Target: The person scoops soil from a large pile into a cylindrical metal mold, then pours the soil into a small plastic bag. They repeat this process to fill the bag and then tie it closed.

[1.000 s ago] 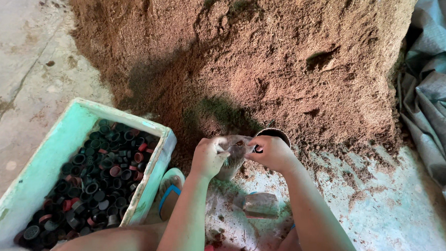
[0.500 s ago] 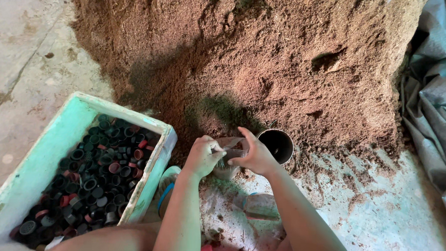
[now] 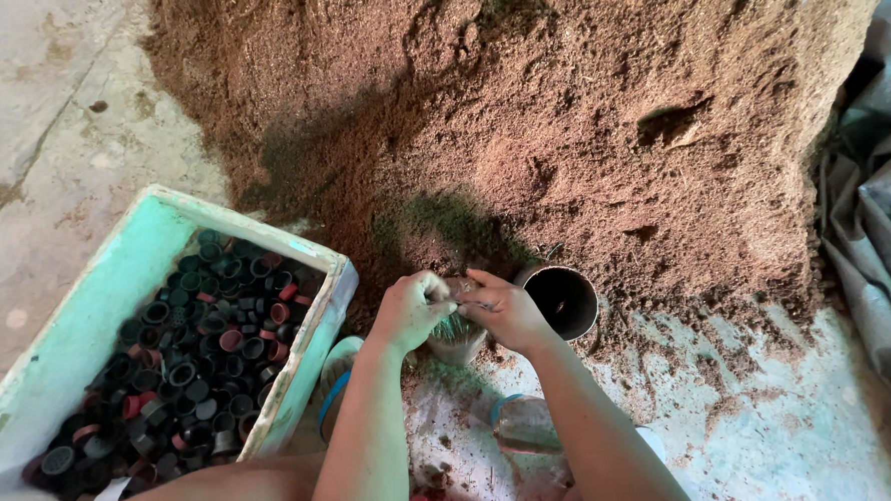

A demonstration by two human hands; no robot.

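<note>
My left hand (image 3: 413, 310) and my right hand (image 3: 508, 313) meet at the foot of a big heap of brown soil (image 3: 560, 125). Together they pinch the top of a small pale pot (image 3: 457, 342) with a tuft of thin green blades in it. The pot rests low between my hands, and its lower part is partly hidden by them. An empty black round pot (image 3: 565, 300) stands open just right of my right hand, against the soil.
A pale green foam box (image 3: 79, 337) at the left holds several small black and red pots (image 3: 185, 362). A blue sandal (image 3: 333, 381) lies beside it. A clear plastic bottle (image 3: 523, 424) lies under my right forearm. Grey sheeting (image 3: 881, 251) is bunched at the right.
My right hand has drawn left off the black pot, which now shows fully. Both hands have closed in together on the small pot with the green tuft.
</note>
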